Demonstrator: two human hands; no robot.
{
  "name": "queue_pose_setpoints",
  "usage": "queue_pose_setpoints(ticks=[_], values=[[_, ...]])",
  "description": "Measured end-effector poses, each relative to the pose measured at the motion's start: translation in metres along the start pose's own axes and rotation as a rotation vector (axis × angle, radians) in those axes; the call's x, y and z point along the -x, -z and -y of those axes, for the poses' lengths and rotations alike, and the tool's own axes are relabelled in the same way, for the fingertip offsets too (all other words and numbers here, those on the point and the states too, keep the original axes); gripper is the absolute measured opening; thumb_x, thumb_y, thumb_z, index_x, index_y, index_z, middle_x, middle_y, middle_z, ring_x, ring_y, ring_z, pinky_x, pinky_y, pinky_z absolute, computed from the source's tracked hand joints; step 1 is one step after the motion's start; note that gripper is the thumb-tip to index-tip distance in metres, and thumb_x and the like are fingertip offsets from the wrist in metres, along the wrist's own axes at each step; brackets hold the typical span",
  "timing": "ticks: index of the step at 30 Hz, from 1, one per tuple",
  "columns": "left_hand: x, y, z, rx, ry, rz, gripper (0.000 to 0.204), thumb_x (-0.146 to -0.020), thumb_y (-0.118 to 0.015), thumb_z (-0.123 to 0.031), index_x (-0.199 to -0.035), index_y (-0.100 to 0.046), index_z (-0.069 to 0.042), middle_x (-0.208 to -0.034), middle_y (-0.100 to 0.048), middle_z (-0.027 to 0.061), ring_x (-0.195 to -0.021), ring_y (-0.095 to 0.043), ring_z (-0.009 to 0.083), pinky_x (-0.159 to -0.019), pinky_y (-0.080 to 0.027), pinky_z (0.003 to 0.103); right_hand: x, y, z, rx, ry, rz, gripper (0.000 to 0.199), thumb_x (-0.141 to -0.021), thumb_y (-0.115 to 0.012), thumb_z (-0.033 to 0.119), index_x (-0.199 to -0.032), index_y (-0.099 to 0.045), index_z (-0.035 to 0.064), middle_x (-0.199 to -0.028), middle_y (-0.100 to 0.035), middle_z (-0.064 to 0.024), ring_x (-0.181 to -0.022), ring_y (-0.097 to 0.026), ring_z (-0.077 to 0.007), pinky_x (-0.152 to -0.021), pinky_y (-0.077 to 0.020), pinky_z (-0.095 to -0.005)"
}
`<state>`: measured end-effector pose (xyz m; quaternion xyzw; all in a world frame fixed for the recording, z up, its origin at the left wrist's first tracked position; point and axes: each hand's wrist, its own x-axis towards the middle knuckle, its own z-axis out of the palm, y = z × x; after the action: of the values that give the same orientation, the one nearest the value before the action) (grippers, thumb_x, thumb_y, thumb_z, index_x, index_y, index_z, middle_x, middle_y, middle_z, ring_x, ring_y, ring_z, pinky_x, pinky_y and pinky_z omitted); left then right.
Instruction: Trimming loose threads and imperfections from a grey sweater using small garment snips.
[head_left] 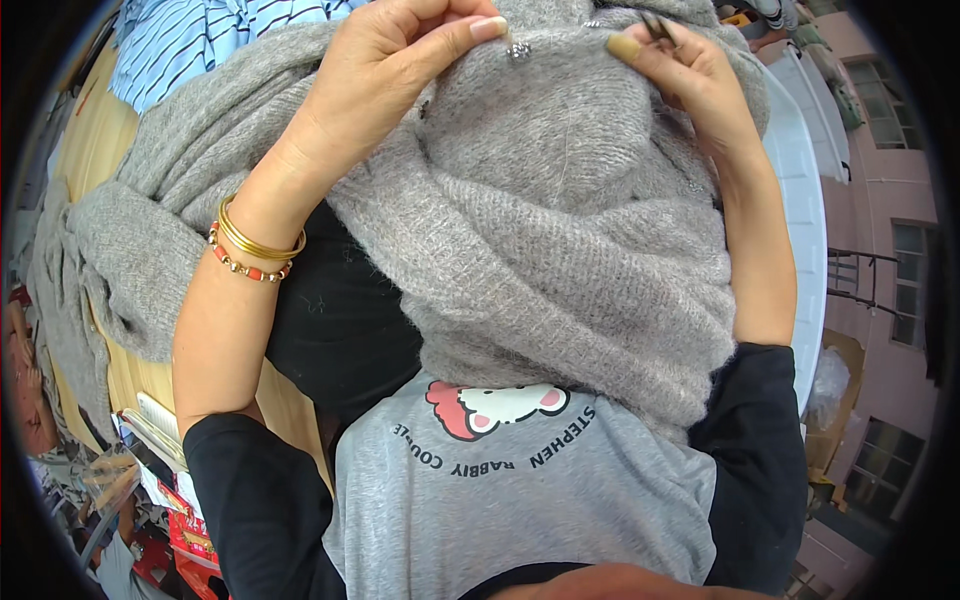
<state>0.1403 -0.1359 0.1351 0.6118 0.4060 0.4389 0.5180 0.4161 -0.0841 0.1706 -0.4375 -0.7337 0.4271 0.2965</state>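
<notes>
Grey shirt [530,510] nearest, a sweater [540,130] lies bunched across the lap [335,330], left hand [385,62] pinching narrowly at its edge, right hand [702,82] gripping dark snips [656,28] that might nick it if either slips.

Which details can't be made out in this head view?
- Left hand: some fingers cut off by the head view's top edge.
- Small dark slim tool in the right hand: head view, blurred, partly covered by fingers; exact kind unclear.
- Light-blue dark-striped fabric: head view, cut off by the top edge.
</notes>
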Motion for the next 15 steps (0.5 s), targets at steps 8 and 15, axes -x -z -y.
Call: queue_pose_setpoints(ticks=[8, 15], values=[[0.008, -0.014, -0.013, -0.107, -0.271, -0.163, 0.008, -0.097, -0.053, -0.01, -0.095, -0.056, -0.004, -0.071, -0.046, -0.0075, -0.06, -0.036, -0.0002, -0.052, -0.029, 0.016, 0.016, -0.045, 0.059, -0.131, 0.001, -0.074, 0.007, -0.086, -0.067, 0.011, -0.086, -0.068, 0.0046, -0.066, -0.055, 0.0048, -0.059, -0.046, -0.0036, -0.052, -0.0334, -0.0202], [0.004, -0.006, 0.003, -0.194, -0.472, -0.103, 0.018, -0.097, -0.054, -0.015, -0.109, -0.06, -0.003, -0.092, -0.061, -0.0039, -0.081, -0.051, -0.0002, -0.07, -0.04, 0.014, 0.012, -0.039, 0.032, 0.158, 0.393, 0.108, 0.026, -0.089, -0.066, 0.018, -0.112, -0.067, 0.006, -0.098, -0.066, -0.001, -0.085, -0.059, -0.0067, -0.075, -0.0467, -0.0199]])
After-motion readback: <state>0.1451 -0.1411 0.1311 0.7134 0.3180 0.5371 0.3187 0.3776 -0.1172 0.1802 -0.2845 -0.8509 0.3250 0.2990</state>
